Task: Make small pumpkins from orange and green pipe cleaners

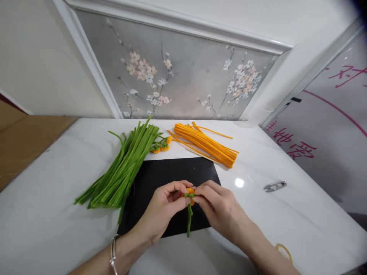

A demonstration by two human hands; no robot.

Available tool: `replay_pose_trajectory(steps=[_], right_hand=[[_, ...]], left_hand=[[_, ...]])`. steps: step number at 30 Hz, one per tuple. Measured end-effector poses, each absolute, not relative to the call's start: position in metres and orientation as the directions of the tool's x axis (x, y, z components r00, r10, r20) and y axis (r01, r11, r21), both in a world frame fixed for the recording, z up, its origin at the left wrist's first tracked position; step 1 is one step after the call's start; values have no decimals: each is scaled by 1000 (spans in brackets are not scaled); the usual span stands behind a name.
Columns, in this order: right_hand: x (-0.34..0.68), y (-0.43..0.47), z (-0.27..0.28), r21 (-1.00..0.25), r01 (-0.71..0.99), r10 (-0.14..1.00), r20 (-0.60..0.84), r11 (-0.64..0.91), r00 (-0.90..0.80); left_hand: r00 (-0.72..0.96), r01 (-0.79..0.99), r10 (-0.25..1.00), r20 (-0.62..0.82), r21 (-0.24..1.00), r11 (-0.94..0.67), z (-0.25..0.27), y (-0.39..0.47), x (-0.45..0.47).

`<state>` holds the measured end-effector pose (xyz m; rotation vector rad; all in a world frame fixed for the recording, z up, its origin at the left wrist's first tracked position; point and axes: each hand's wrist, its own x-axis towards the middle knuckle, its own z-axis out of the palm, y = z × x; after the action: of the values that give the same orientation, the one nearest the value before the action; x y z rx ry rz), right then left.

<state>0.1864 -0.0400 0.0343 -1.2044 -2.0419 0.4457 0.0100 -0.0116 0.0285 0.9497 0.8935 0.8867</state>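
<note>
Above the black mat (pixel 177 170), your left hand (pixel 162 202) and right hand (pixel 225 204) angle inward, fingers pinching the orange pipe-cleaner flower (pixel 190 190), its green stem (pixel 189 221) hanging down

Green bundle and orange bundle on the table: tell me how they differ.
The green bundle looks larger, while the orange bundle is more compact. The green bundle's near ends fan out; the orange bundle's strands are mostly packed close, with a few loose ones. The green bundle slants toward the near left, the orange bundle toward the near right. Both are many long, thin strands lying on the white table.
</note>
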Motion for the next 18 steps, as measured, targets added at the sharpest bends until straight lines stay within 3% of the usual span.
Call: replay_pose_trajectory(steps=[4,10,13,18], right_hand=[[174,-42,31,-542,673,849,453,504,-272],[156,-46,28,-714,621,913,409,323,-4],[160,-44,33,-759,567,930,365,319,-35],[182,-38,43,-822,498,961,253,275,-113]], left_hand=[[327,-159,931,-159,962,221,30,-13,13],[270,-32,963,-11,999,20,31,-21,16],[282,-85,958,-46,994,73,31,-22,15],[301,-250,924,-235,916,314,33,-18,15]])
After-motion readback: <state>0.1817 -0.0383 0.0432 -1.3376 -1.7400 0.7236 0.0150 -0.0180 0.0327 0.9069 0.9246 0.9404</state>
